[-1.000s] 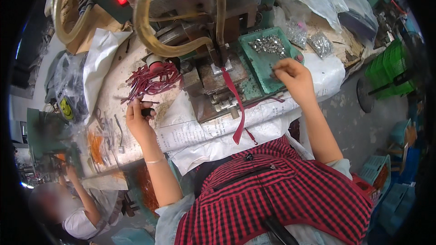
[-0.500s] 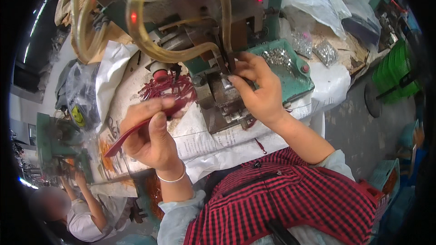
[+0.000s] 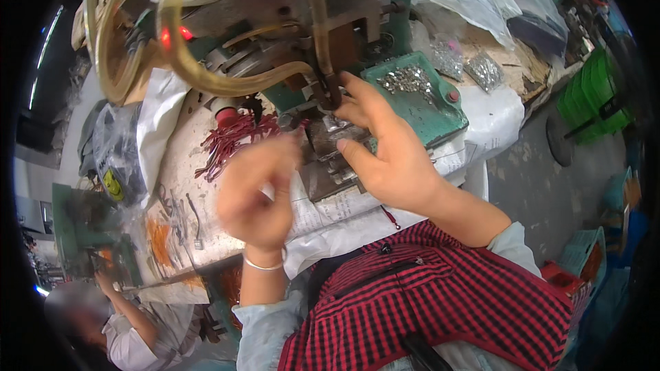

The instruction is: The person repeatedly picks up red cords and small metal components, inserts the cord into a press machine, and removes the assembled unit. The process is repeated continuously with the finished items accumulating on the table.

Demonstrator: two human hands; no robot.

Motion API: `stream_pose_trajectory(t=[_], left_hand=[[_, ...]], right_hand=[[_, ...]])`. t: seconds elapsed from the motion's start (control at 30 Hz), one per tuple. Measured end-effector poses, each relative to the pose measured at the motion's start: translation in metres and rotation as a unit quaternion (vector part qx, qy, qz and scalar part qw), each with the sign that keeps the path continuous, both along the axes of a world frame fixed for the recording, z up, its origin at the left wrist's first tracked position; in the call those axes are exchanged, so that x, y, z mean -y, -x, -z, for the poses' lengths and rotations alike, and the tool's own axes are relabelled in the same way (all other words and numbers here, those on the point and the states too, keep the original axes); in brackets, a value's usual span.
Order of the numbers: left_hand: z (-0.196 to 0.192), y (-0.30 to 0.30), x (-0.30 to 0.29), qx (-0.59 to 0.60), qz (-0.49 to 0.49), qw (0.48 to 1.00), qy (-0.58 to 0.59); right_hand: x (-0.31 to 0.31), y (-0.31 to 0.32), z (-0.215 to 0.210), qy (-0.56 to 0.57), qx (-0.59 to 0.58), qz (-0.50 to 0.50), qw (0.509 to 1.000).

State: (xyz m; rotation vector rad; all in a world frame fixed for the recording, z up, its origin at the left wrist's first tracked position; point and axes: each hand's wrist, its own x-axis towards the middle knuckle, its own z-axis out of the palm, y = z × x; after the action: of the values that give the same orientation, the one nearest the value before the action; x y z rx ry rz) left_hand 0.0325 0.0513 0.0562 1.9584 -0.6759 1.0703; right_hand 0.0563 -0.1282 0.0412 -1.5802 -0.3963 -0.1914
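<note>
Head view showed two bare hands at a green metal press machine (image 3: 323, 62) with curling yellowish hoses (image 3: 206, 75). Right hand (image 3: 388, 158) reached in under the press head, fingers spread around a small silvery metal piece (image 3: 335, 126) on the grey steel die block (image 3: 323, 165); whether it pinched the piece could not be told. Left hand (image 3: 254, 196), blurred and wearing one thin bracelet, was loosely curled; any hold could not be told. One pile of dark red wire pieces (image 3: 230, 141) lay just left of the die. One green tray of shiny metal parts (image 3: 426, 106) sat to the right, with two clear bags of parts (image 3: 467, 62) beyond. Worn workbench (image 3: 182, 185) carried white paper sheets. Another person (image 3: 130, 333) worked at lower left; green crates (image 3: 591, 99) stood on the concrete floor.
</note>
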Motion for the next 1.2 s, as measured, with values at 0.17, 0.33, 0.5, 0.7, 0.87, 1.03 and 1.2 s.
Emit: stream_pose_trajectory(t=[0.17,0.33,0.5,0.7,0.87,1.03,1.2], left_hand=[[0.028,0.004,0.035,0.052,-0.04,0.974,-0.218],[0.041,-0.004,0.036,0.089,-0.037,0.974,-0.204],[0.047,-0.007,0.039,0.113,-0.039,0.976,-0.184],[0.047,0.007,0.04,0.015,-0.05,0.985,-0.164],[0.076,0.073,0.025,-0.129,-0.085,0.985,-0.079],[0.042,0.064,-0.066,-0.019,-0.336,0.94,-0.046],[0.069,-0.027,-0.121,-0.152,-0.335,0.893,-0.261]], right_hand=[[0.048,-0.053,0.048,0.072,-0.001,0.066,0.995],[0.115,-0.086,0.082,-0.007,0.146,0.284,0.948],[0.125,-0.052,0.105,0.257,-0.05,0.2,0.944],[0.094,-0.054,0.105,0.46,0.027,0.251,0.851],[0.094,-0.047,0.114,0.461,0.056,0.272,0.843],[0.101,-0.053,0.11,0.271,0.021,0.233,0.934],[0.081,-0.07,0.099,0.169,-0.027,0.197,0.965]])
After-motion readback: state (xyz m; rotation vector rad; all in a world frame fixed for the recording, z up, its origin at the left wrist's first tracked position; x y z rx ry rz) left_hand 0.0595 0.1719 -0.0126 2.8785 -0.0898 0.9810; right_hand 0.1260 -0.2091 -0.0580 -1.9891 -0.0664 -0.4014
